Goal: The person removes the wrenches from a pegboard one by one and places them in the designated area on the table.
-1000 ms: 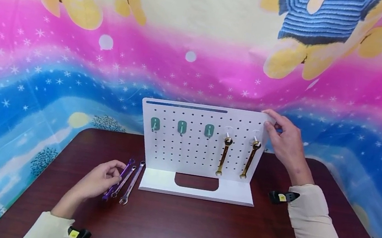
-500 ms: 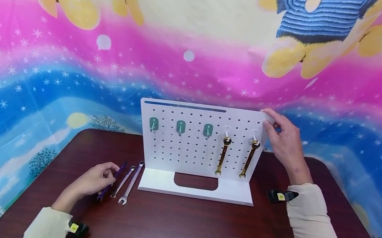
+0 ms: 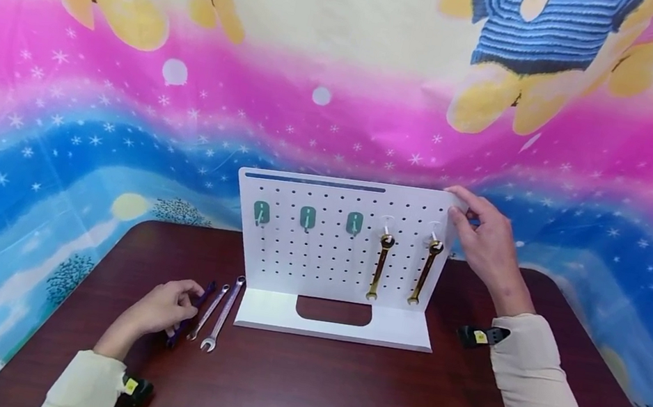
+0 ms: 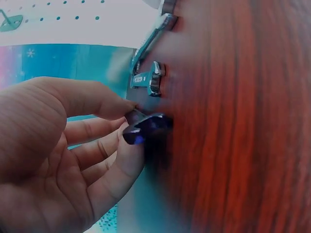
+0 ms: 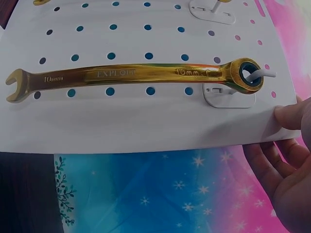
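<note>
My left hand pinches a purple combination wrench between thumb and finger, low over the table; part of the wrench is hidden by the hand. Two silver wrenches, a shorter one and a longer one, lie side by side just right of it. My right hand grips the upper right corner of a white pegboard, thumb in front and fingers behind. On the board's two white hooks hang gold wrenches, an inner one and an outer one with 10mm marked on it.
Three green hooks, at left, middle and right, are on the board with nothing hanging from them. The board's base stands on the dark wooden table. A printed cloth hangs behind.
My left hand has moved slightly left with the purple wrench, widening the gap to the silver wrenches. My right hand keeps its grip on the board's corner.
</note>
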`<move>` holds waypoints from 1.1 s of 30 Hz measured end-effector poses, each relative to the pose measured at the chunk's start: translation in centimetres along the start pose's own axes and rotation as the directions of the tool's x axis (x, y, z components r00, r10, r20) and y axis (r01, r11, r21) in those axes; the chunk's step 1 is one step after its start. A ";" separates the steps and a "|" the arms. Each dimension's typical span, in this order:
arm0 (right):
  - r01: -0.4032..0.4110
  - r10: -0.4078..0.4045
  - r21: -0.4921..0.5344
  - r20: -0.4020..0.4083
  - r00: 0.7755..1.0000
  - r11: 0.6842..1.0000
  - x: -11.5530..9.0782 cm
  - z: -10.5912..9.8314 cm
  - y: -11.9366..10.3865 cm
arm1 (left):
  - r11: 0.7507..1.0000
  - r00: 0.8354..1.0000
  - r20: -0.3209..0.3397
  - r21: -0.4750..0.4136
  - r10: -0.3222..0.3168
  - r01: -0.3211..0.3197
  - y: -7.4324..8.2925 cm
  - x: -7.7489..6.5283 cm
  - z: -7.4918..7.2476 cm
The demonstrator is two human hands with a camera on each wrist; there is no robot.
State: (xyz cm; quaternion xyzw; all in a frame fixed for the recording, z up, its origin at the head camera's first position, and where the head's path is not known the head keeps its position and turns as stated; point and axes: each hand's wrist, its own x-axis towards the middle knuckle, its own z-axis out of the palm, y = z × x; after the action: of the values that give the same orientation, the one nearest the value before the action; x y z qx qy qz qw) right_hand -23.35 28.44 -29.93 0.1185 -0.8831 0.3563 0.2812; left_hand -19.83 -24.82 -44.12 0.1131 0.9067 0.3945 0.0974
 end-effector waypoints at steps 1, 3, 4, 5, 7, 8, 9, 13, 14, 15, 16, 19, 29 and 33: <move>-0.001 0.001 0.001 0.002 1.000 1.000 0.0 0.0 0.0 | 1.000 1.000 -0.002 0.008 -0.002 0.002 0.0 0.0 0.0; -0.002 0.002 0.001 0.003 1.000 1.000 0.0 0.0 -0.1 | 1.000 1.000 -0.008 0.024 -0.011 0.011 0.1 0.0 0.1; -0.003 0.003 0.000 0.002 1.000 1.000 0.0 0.0 -0.1 | 0.999 1.000 -0.013 0.032 -0.015 0.015 0.2 0.0 0.0; -0.001 0.001 0.000 -0.001 1.000 1.000 0.0 0.0 -0.1 | 0.999 1.000 -0.017 0.042 -0.020 0.021 0.3 0.1 0.0; 0.005 -0.005 0.001 -0.006 1.000 1.000 0.0 0.0 -0.1 | 0.997 0.999 -0.027 0.066 -0.028 0.030 0.6 0.2 0.1; 0.010 -0.010 0.004 -0.009 1.000 1.000 0.0 0.0 -0.1 | 0.996 0.999 -0.032 0.078 -0.033 0.035 0.7 0.2 0.1; 0.012 -0.011 0.006 -0.011 1.000 1.000 0.1 0.0 -0.1 | 0.995 0.999 -0.036 0.090 -0.039 0.042 0.8 0.2 0.1; 0.011 -0.011 0.010 -0.008 1.000 1.000 0.1 0.0 0.0 | 0.990 0.997 -0.042 0.127 -0.064 0.068 1.1 0.3 0.2; 0.007 -0.007 0.009 -0.005 1.000 1.000 0.1 0.0 0.0 | 0.988 0.997 -0.041 0.134 -0.069 0.074 1.2 0.2 0.2; 0.004 -0.004 0.007 -0.003 1.000 1.000 0.1 0.0 0.1 | 0.987 0.997 -0.042 0.138 -0.072 0.077 1.3 0.2 0.3; 0.005 -0.005 0.006 -0.002 1.000 1.000 0.1 0.0 0.1 | 0.987 0.996 -0.043 0.143 -0.073 0.078 1.3 0.2 0.3; 0.000 0.000 0.006 -0.001 1.000 1.000 0.0 0.0 0.0 | 0.986 0.997 -0.048 0.153 -0.066 0.072 1.5 0.1 0.4; -0.001 0.001 -0.001 -0.008 1.000 1.000 0.1 0.0 0.1 | 0.986 0.994 -0.088 0.151 -0.058 0.071 1.4 -0.1 0.7; 0.001 -0.001 -0.006 -0.011 1.000 1.000 0.1 0.1 0.1 | 0.985 0.994 -0.092 0.156 -0.054 0.068 1.5 -0.1 0.6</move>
State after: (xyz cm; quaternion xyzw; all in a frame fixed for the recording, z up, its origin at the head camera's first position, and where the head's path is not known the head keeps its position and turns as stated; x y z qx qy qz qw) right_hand -23.53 28.46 -30.03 0.1164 -0.8825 0.3543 0.2866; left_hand -19.35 -23.45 -43.47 0.0751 0.9417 0.3222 0.0605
